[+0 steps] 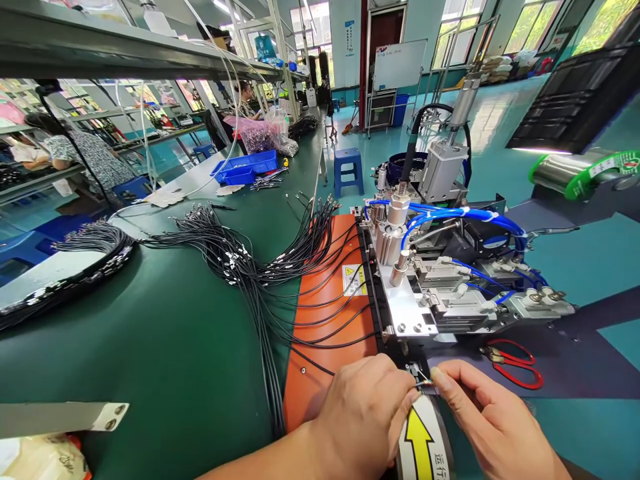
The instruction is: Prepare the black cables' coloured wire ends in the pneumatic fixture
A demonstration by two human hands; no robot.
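My left hand (367, 400) is closed in a pinch on the end of a black cable (313, 359), at the front edge of the machine. Thin stripped wires (424, 384) stick out from its fingertips. With thumb and forefinger, my right hand (493, 417) pinches the tips of these wires. Just below the fingers lies a rounded white plate with a yellow arrow (419, 440). The metal machine with air cylinders and blue hoses (400, 267) stands right beyond both hands. More black cables run from a bundle (240, 263) across an orange panel (320, 327) to the machine's edge.
Red-handled cutters (515, 363) lie right of the machine. A solder wire spool (575, 175) is at the far right. Blue trays (245, 167) sit farther along the green table (165, 353). A coiled cable bundle (90, 270) is at left. Other people sit at benches behind.
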